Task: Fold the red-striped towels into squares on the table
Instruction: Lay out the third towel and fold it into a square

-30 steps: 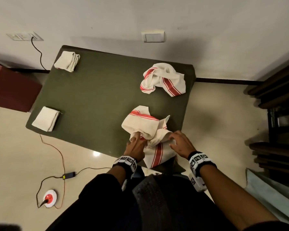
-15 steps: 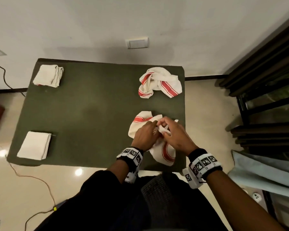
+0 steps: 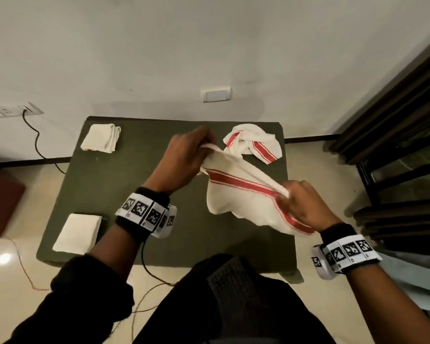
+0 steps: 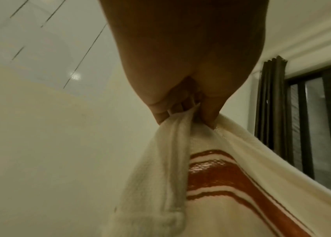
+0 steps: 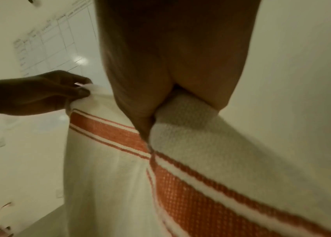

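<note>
A white towel with red stripes hangs in the air above the dark green table, stretched between both hands. My left hand pinches one top corner, seen close in the left wrist view, where thumb and fingers grip bunched cloth. My right hand grips the opposite end; the right wrist view shows cloth squeezed in its fist. A second striped towel lies crumpled at the table's far right.
Two folded white towels lie on the table's left side, one at the far corner and one at the near corner. Cables run across the floor to the left. A dark window frame stands at the right.
Both hands have lifted the near towel off the table and drawn it apart, the left going up and away, the right staying near. The head view has shifted.
</note>
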### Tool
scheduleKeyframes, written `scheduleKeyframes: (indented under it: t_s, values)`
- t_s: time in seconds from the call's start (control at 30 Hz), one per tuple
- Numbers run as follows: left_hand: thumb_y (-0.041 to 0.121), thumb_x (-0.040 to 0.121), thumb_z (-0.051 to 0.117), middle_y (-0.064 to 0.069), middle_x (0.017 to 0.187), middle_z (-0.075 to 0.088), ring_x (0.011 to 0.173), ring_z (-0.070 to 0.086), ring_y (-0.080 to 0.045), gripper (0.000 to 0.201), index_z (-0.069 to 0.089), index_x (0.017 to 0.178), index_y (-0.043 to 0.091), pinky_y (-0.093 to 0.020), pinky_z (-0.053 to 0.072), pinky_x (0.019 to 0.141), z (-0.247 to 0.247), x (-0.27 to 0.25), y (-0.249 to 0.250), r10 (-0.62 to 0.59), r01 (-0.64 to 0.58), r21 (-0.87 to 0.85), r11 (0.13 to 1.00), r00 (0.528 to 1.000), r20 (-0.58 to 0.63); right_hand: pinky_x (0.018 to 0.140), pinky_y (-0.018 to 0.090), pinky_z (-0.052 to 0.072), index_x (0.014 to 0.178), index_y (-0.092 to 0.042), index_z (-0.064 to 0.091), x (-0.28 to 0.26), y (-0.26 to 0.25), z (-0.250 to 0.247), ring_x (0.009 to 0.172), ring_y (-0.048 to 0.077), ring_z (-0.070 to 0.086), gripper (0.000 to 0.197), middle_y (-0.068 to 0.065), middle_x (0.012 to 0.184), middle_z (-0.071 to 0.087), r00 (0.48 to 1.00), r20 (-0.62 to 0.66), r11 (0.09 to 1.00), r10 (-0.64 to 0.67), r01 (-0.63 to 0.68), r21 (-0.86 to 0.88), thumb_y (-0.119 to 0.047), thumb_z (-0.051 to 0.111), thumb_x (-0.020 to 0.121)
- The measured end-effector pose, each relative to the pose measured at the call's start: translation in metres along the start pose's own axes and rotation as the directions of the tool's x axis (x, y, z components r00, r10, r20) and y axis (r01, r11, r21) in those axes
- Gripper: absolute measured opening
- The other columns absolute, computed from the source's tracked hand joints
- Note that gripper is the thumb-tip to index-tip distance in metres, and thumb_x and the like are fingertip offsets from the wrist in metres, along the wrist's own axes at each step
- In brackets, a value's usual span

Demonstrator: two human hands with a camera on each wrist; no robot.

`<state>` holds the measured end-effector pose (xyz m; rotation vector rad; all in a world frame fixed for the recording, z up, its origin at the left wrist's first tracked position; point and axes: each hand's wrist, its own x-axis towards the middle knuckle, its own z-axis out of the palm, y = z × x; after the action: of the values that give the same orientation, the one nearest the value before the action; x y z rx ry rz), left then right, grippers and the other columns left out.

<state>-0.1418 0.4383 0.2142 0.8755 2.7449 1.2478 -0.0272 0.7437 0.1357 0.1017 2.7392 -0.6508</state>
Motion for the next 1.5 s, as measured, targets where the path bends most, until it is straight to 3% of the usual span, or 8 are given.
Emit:
scheduleKeyframes:
  t_s: [0.37, 0.53, 0.67, 0.8, 0.9, 1.13, 1.27, 1.5]
  values:
    - [0.005, 0.092, 0.047, -0.008, 0.097, 0.071, 0.091, 0.065, -0.026, 0.024, 0.069, 0.101, 0.007, -0.035, 0.05, 0.076, -0.095, 0.039, 0.014, 0.104, 0.036, 0.321, 0.946, 0.907, -0.408, 0.059, 0.037, 0.05, 0.108, -0.017, 0.07, -0.003, -0.032, -0.126, 0.064, 0.032, 0.066, 0.02, 0.007, 0.071, 0.069, 0.694, -0.691, 0.976, -0.205, 0.2, -0.088, -0.008, 0.062, 0.092]
    - [0.003, 0.094, 0.046, 0.023, 0.097, 0.054, 0.1, 0.059, -0.022, 0.031, 0.056, 0.104, 0.031, -0.034, 0.044, 0.085, -0.119, 0.003, 0.039, 0.211, 0.025, 0.406, 0.913, 0.824, -0.526, 0.061, 0.039, 0.049, 0.11, -0.008, 0.073, -0.034, -0.038, -0.136, 0.071, 0.026, 0.065, 0.014, 0.01, 0.081, 0.071, 0.498, -0.811, 0.94, -0.306, 0.294, -0.174, -0.016, 0.066, 0.101]
    - [-0.009, 0.092, 0.052, -0.012, 0.102, 0.066, 0.096, 0.059, -0.035, 0.025, 0.067, 0.103, 0.007, -0.045, 0.044, 0.082, -0.082, -0.058, 0.003, 0.161, 0.064, 0.432, 0.9, 0.87, -0.465, 0.066, 0.036, 0.054, 0.123, -0.01, 0.069, -0.055, -0.019, -0.082, 0.085, 0.026, 0.07, 0.033, 0.013, 0.11, 0.074, 0.706, -0.62, 0.938, -0.342, 0.29, -0.188, -0.014, 0.076, 0.091]
    - [-0.012, 0.071, 0.047, -0.008, 0.093, 0.059, 0.087, 0.058, -0.035, 0.035, 0.064, 0.092, 0.011, -0.046, 0.04, 0.074, -0.011, -0.142, -0.068, -0.101, 0.167, 0.427, 0.889, 0.98, -0.172, 0.063, 0.033, 0.057, 0.113, -0.022, 0.066, -0.065, 0.01, 0.011, 0.073, 0.026, 0.07, 0.039, 0.005, 0.103, 0.076, 0.892, -0.402, 0.978, -0.207, 0.182, -0.099, -0.008, 0.082, 0.08]
    - [-0.005, 0.071, 0.047, -0.005, 0.094, 0.053, 0.087, 0.055, -0.035, 0.028, 0.057, 0.086, 0.017, -0.043, 0.037, 0.073, 0.045, -0.213, -0.111, -0.328, 0.27, 0.505, 0.819, 0.944, 0.028, 0.063, 0.033, 0.053, 0.107, -0.027, 0.056, -0.076, 0.036, 0.094, 0.072, 0.029, 0.068, 0.041, 0.001, 0.096, 0.074, 0.973, -0.211, 0.993, -0.094, 0.076, -0.092, -0.007, 0.078, 0.078]
    - [-0.012, 0.056, 0.051, -0.005, 0.092, 0.061, 0.089, 0.061, -0.036, 0.036, 0.055, 0.074, 0.019, -0.043, 0.042, 0.073, 0.094, -0.315, -0.145, -0.609, 0.487, 0.471, 0.736, 0.78, 0.145, 0.063, 0.036, 0.051, 0.105, -0.027, 0.05, -0.125, 0.101, 0.219, 0.073, 0.031, 0.067, 0.05, 0.002, 0.088, 0.068, 1.0, 0.002, 0.999, 0.01, -0.01, -0.034, -0.005, 0.083, 0.074]
    - [-0.02, 0.026, 0.078, -0.008, 0.087, 0.069, 0.095, 0.051, -0.029, 0.058, 0.059, 0.064, 0.018, -0.046, 0.058, 0.072, 0.088, -0.324, -0.138, -0.622, 0.452, 0.509, 0.733, 0.748, 0.231, 0.088, 0.04, 0.043, 0.119, -0.02, 0.059, -0.145, 0.114, 0.247, 0.101, 0.023, 0.056, 0.058, 0.002, 0.108, 0.067, 0.994, 0.098, 0.998, -0.047, 0.05, -0.027, -0.022, 0.092, 0.072]
    - [-0.006, 0.021, 0.088, -0.012, 0.1, 0.073, 0.09, 0.072, -0.038, 0.061, 0.068, 0.075, 0.016, -0.052, 0.057, 0.082, 0.081, -0.335, -0.161, -0.634, 0.267, 0.63, 0.729, 0.611, 0.474, 0.071, 0.03, 0.03, 0.089, -0.031, 0.042, -0.164, 0.095, 0.228, 0.085, 0.013, 0.041, 0.028, -0.014, 0.09, 0.046, 0.956, 0.291, 1.0, 0.03, -0.027, -0.016, -0.03, 0.07, 0.094]
